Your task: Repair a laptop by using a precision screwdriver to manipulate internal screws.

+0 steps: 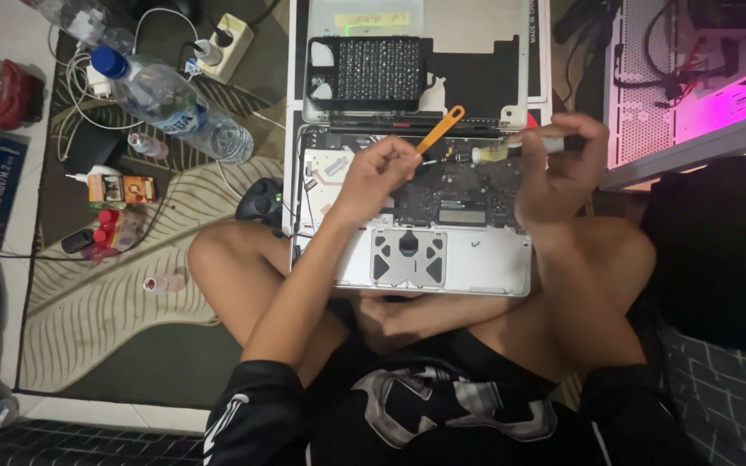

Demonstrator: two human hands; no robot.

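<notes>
Over the opened laptop (407, 250), the left hand (377, 173) pinches an orange pry tool (440, 129) above its board, while the right hand (563, 164) grips a small syringe-like applicator (511, 148) beside it.

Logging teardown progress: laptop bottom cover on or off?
Off. The laptop lies underside up with its circuit board exposed; the removed cover rests just beyond it. Left hand holds an orange pry tool over the board.

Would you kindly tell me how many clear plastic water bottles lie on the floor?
2: a blue-capped clear bottle on the patterned rug, another clear bottle at the top-left edge; others may be hidden.
</notes>
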